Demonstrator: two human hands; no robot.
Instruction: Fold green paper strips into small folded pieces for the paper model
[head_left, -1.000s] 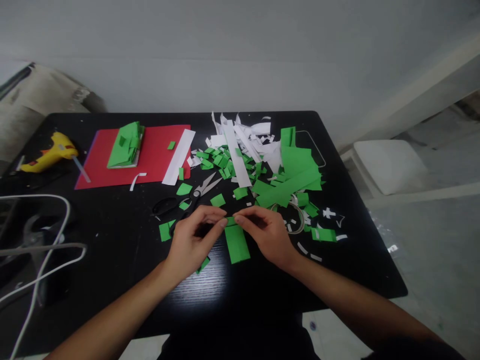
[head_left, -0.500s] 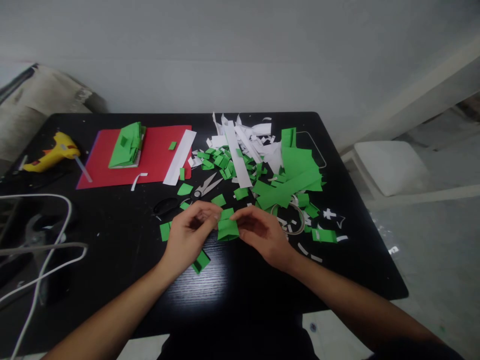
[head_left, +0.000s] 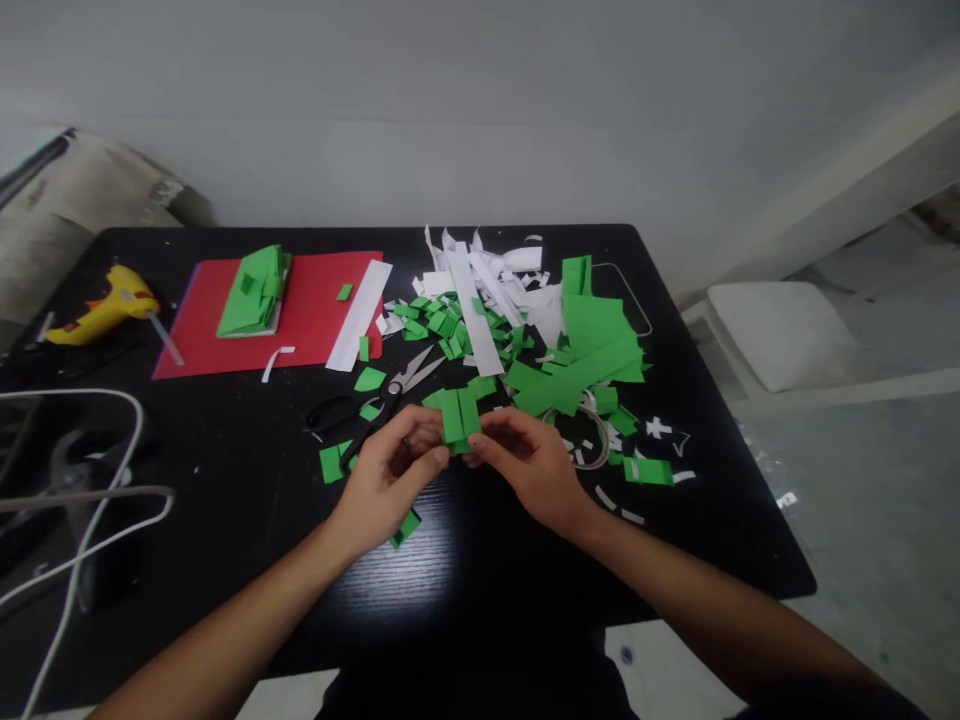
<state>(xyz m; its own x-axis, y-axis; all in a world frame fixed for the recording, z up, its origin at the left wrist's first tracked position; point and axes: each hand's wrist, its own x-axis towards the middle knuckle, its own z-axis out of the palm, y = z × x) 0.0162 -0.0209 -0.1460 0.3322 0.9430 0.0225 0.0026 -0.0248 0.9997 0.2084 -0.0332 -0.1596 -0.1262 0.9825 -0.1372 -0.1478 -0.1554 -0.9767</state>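
Both hands, left hand and right hand, have fingers pinched on one folded green paper piece above the near-middle table, one pair of scissors just behind, countless green scraps far right.

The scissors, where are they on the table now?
In the head view, the scissors lie open on the black table, left of centre, just beyond the left hand, between the red sheet and the scrap pile.

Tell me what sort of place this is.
Probably a home craft desk: a black table strewn with cut green paper pieces, scissors and a yellow glue gun against a plain wall.
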